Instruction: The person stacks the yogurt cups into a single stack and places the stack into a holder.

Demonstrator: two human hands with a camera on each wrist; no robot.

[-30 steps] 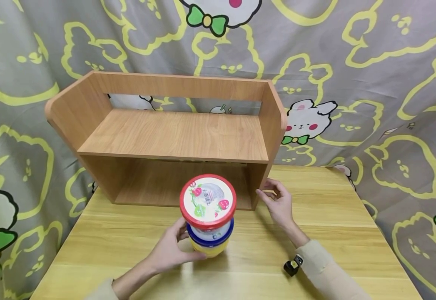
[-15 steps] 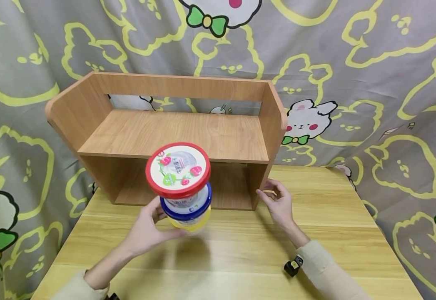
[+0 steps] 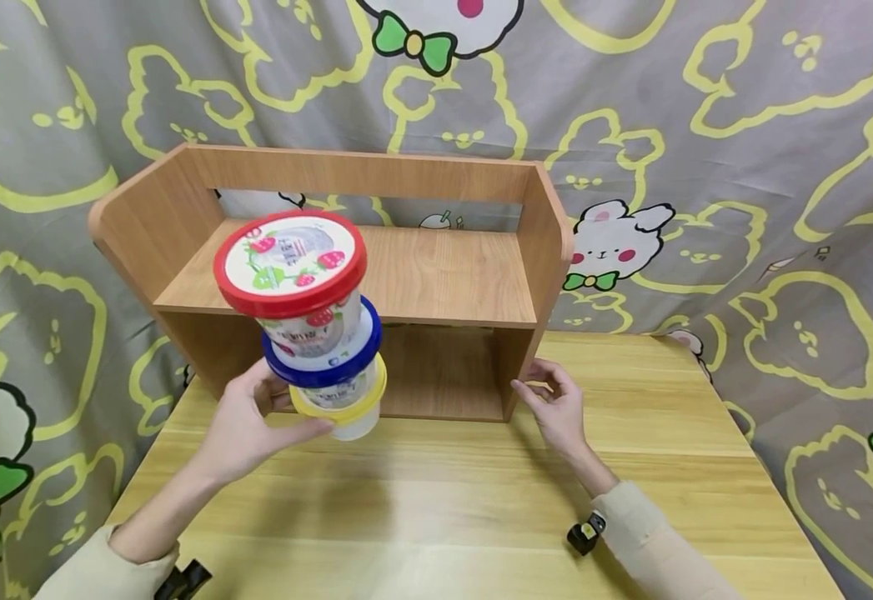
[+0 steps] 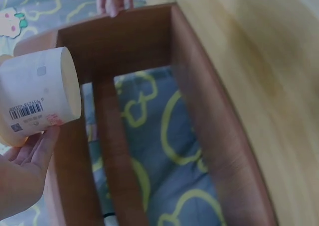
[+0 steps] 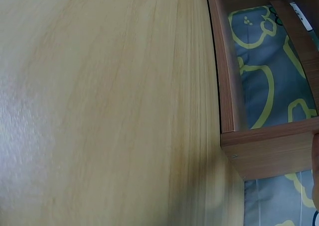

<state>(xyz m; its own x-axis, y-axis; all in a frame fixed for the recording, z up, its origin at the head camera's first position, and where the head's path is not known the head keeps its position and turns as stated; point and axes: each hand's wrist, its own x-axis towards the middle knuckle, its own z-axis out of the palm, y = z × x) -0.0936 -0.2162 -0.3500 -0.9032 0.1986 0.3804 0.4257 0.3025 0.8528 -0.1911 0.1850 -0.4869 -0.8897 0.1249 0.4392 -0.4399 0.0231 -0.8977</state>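
Observation:
Three stacked paper tubs tilt in the air before the left part of the wooden shelf. On top is a red-lidded tub printed with strawberries, then a blue-lidded tub, with a yellow-lidded tub lowest. My left hand grips the stack low down from the left, thumb in front by the yellow lid. The left wrist view shows the white bottom tub with a barcode, fingers under its side. My right hand, fingers loosely bent, touches the shelf's right side panel near its front edge.
The two-level shelf stands at the back of the light wood table, with a gap in its upper back. A patterned grey curtain hangs behind and on both sides. Black wrist cameras sit at the cuffs.
My left hand has lifted the tub stack off the table, carrying it up and to the left to the height of the upper board. The right hand stays at the side panel.

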